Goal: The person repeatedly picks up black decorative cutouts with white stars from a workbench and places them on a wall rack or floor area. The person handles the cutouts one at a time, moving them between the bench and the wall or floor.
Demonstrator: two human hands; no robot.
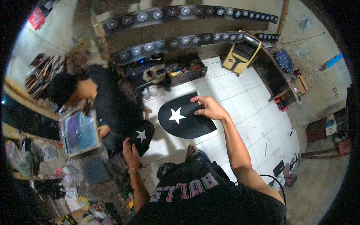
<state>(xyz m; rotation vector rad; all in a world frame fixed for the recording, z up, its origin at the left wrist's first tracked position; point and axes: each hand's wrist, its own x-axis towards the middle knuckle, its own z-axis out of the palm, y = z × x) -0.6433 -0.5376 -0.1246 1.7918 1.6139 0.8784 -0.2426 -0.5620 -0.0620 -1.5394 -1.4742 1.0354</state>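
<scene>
My right hand (209,108) reaches out over the white tiled floor and grips the edge of a black oval piece (183,118) bearing a white star, holding it up flat. My left hand (131,152) is lower and to the left, closed on a smaller black piece (143,137) that also carries a white star. Both pieces are apart from each other.
Another person in black sits at the left, holding a framed printing screen (79,132). Two curved dark strips with round discs (180,41) arch across the back. A yellow and black machine (242,54), a dark bench (273,75) and clutter at the lower left (67,180) surround the tiled floor (247,108).
</scene>
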